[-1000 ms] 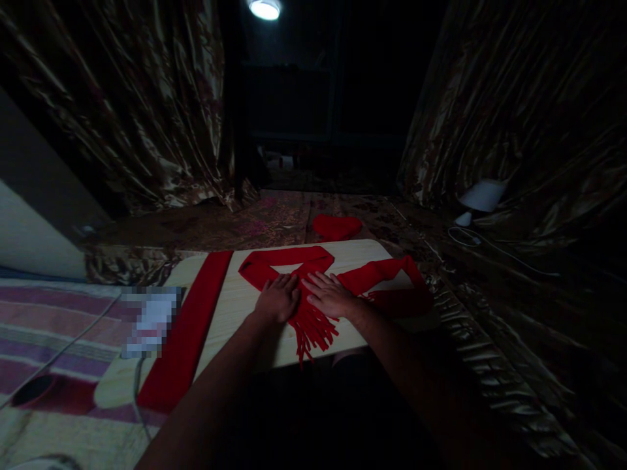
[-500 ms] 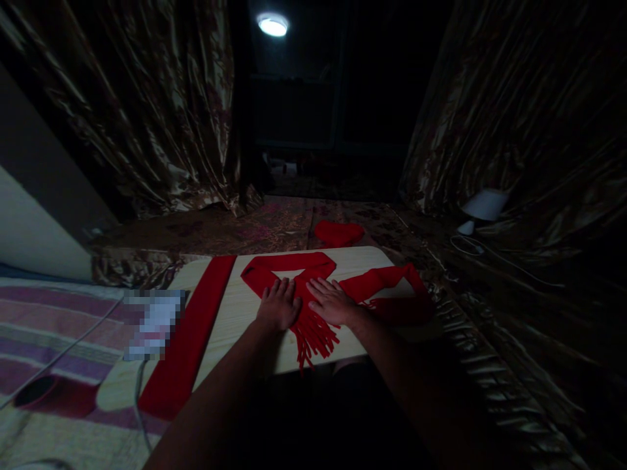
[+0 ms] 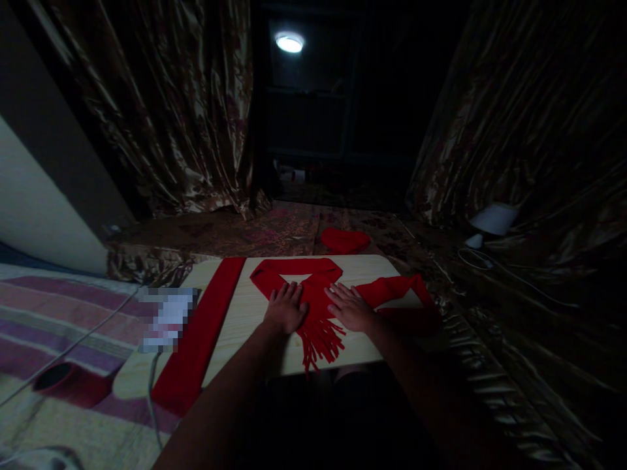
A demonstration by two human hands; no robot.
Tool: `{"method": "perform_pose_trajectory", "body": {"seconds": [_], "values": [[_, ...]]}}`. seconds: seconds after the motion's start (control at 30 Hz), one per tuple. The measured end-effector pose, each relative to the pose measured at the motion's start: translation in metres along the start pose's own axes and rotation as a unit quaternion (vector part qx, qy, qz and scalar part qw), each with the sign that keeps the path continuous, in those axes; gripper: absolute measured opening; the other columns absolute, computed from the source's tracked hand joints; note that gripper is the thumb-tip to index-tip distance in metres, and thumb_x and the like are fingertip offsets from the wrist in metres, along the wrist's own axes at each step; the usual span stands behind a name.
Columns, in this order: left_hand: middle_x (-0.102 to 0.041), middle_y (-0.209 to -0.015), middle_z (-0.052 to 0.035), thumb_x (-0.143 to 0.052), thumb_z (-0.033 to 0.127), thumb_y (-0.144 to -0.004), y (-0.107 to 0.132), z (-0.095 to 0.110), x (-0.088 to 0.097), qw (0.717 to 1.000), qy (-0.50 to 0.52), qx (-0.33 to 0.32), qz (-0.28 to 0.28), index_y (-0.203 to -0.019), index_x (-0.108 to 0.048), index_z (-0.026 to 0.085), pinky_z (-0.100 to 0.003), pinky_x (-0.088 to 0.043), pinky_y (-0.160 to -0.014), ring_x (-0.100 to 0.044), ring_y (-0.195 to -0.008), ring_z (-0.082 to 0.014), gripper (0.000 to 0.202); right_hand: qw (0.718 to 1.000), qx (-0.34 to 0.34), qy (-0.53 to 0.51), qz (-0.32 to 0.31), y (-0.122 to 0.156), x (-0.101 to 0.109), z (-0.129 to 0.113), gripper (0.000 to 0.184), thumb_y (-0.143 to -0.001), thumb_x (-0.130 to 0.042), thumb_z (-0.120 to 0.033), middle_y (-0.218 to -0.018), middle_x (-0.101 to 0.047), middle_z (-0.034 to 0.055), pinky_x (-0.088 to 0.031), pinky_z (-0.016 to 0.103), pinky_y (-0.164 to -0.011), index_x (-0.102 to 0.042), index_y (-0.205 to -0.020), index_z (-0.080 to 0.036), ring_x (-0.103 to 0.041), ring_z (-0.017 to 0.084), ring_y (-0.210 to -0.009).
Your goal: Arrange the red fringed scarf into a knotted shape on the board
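A red fringed scarf (image 3: 316,301) lies folded in a loop on a pale wooden board (image 3: 240,326), its tassels pointing toward me. My left hand (image 3: 285,308) rests flat on the scarf's left side, fingers spread. On the other side, my right hand (image 3: 350,307) lies with outstretched fingers at the scarf's right edge. Just beyond its fingers, another stretch of red cloth (image 3: 392,287) bends across the board's right part; whether it joins the scarf is hidden by my hand. A flat red strip of cloth (image 3: 206,326) runs along the board's left side.
A red bundle of cloth (image 3: 344,240) sits past the board's far edge. On the left are a pixelated white item (image 3: 171,320), a grey cable (image 3: 153,398) and a dark red cylindrical object (image 3: 73,385) on striped bedding. A small white lamp (image 3: 494,219) stands at the right.
My right hand has shifted a little to the right, away from my left hand, toward the scarf's edge. The whole view has moved slightly. My left hand stays on the scarf.
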State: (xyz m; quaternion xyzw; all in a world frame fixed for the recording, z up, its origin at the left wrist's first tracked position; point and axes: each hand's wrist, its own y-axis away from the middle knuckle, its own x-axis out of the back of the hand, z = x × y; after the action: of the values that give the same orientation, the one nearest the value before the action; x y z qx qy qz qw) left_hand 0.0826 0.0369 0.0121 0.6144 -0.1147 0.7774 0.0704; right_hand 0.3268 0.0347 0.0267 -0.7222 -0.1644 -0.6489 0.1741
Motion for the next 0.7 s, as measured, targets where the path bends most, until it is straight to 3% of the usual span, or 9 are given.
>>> {"method": "perform_pose_trajectory", "body": {"seconds": [0.33, 0.47, 0.7], "values": [[-0.031, -0.163, -0.0104, -0.028, 0.053, -0.099, 0.008, 0.001, 0.005, 0.999, 0.019, -0.018, 0.024, -0.157, -0.033, 0.018, -0.058, -0.019, -0.12, -0.026, -0.15, -0.0317, 0.068, 1.0, -0.009, 0.004, 0.021, 0.004, 0.0, -0.004, 0.061, -0.102, -0.032, -0.052, -0.165, -0.026, 0.0027, -0.015, 0.05, -0.122, -0.028, -0.158, -0.029, -0.021, 0.023, -0.152], [-0.035, -0.161, -0.0065, -0.03, 0.046, -0.099, 0.014, 0.0, 0.008, 0.997, 0.031, -0.052, 0.053, -0.154, -0.039, 0.024, -0.058, -0.022, -0.119, -0.027, -0.15, -0.0295, 0.06, 1.0, -0.013, 0.001, 0.021, 0.004, 0.0, -0.004, 0.06, -0.102, -0.032, -0.051, -0.165, -0.026, 0.0019, -0.014, 0.05, -0.122, -0.028, -0.158, -0.03, -0.021, 0.023, -0.152], [-0.041, -0.158, -0.0052, -0.031, 0.048, -0.099, 0.013, -0.001, 0.007, 0.997, 0.045, -0.058, 0.032, -0.151, -0.044, 0.026, -0.061, -0.02, -0.119, -0.03, -0.149, -0.0297, 0.058, 1.0, -0.018, -0.008, 0.02, 0.004, -0.003, -0.003, 0.06, -0.102, -0.031, -0.051, -0.165, -0.026, 0.0011, -0.014, 0.049, -0.122, -0.028, -0.158, -0.031, -0.022, 0.023, -0.151]]}}
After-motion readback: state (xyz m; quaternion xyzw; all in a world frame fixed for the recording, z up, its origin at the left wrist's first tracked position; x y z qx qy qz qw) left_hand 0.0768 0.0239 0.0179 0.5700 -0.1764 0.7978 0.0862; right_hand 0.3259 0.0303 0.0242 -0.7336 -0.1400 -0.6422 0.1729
